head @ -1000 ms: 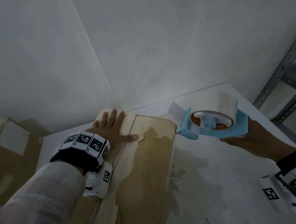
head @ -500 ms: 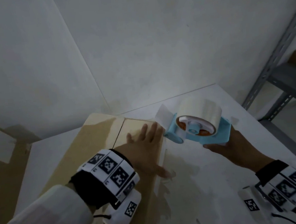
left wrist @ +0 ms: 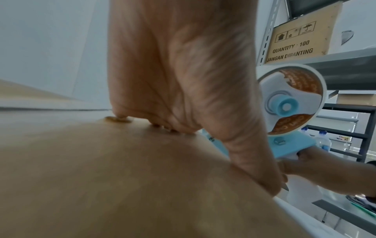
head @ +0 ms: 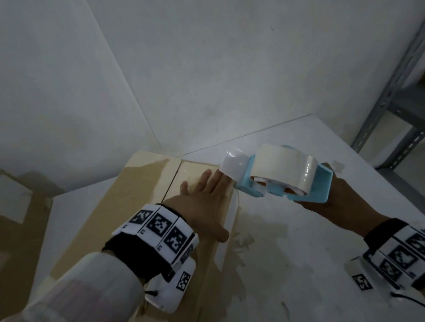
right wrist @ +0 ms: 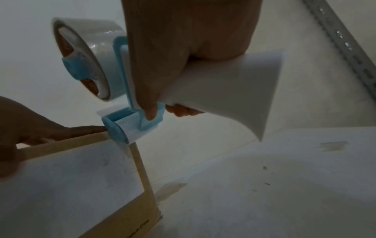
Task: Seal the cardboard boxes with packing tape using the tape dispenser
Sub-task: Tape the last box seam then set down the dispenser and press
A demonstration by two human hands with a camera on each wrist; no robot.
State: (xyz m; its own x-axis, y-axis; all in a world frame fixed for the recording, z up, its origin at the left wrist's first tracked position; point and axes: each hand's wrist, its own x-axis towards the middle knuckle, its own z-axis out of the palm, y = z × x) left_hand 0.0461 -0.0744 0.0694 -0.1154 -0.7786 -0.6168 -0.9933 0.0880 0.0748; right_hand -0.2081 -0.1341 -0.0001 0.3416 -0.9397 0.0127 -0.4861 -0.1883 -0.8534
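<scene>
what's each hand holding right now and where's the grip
The right hand grips the tape dispenser by its white handle. The left hand holds nothing; it lies flat on the cardboard box.

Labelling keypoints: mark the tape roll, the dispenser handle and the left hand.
tape roll (head: 284,161), head view, outer curved face of the roll
dispenser handle (right wrist: 234,90), right wrist view, white flared grip below the palm
left hand (head: 205,200), head view, back of the hand

Storeroom/warehouse: metal rack (head: 392,96) w/ printed carton (left wrist: 301,41), bare white walls (head: 222,56)
</scene>
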